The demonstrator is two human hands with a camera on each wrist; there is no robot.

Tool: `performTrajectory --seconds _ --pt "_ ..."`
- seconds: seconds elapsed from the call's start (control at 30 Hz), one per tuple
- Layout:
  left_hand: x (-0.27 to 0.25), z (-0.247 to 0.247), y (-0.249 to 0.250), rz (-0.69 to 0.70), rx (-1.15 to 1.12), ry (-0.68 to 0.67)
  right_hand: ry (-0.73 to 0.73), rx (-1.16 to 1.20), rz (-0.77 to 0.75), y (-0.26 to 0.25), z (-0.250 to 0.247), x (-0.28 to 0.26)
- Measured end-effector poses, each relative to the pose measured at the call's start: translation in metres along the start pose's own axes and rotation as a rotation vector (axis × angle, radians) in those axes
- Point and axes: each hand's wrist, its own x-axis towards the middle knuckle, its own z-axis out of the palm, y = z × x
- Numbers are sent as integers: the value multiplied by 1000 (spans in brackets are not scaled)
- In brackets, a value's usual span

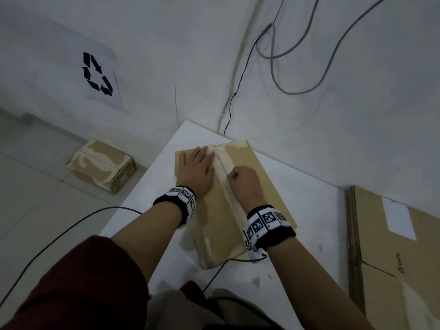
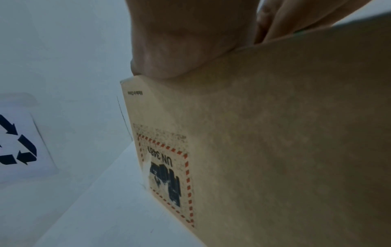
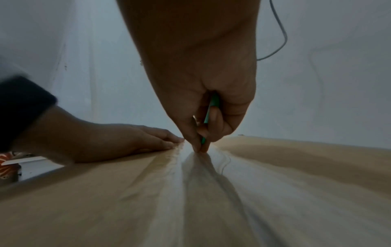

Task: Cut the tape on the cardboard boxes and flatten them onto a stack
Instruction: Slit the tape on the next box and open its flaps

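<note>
A brown cardboard box (image 1: 257, 177) lies on the white table (image 1: 304, 225), with a strip of clear tape (image 1: 228, 186) running down the middle of its top. My left hand (image 1: 196, 170) lies flat on the box top left of the tape, fingers straight. My right hand (image 1: 242, 182) pinches a thin green cutter (image 3: 209, 115) and holds its tip on the tape seam (image 3: 198, 160). In the left wrist view the box side (image 2: 275, 150) shows a red-dashed UN 3481 label (image 2: 167, 177), and the left palm (image 2: 180, 41) rests on its top edge.
A stack of flattened cardboard (image 1: 392, 253) lies on the floor to the right of the table. A small taped box (image 1: 102, 165) sits on the floor at the left, below a recycling sign (image 1: 97, 75) on the wall. Cables (image 1: 273, 55) hang on the wall behind the table.
</note>
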Motion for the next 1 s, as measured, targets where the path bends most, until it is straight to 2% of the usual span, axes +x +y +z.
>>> performTrajectory --seconds 0.1,0.2,0.33,0.47,0.83,1.0 --pt "0 -1 1 -11 21 -20 -21 -35 11 12 -5 -26" --pt "-7 -2 10 -7 64 -57 24 11 -17 19 -5 -44" --pt "-49 15 39 81 112 -91 17 -28 -68 16 -6 -41" --pt "-73 29 47 73 88 -26 2 -32 -84 17 -9 -46" --pt "-68 27 49 41 57 7 -7 8 84 44 -25 -117" --pt "-66 30 49 42 73 20 33 18 143 49 -26 -146"
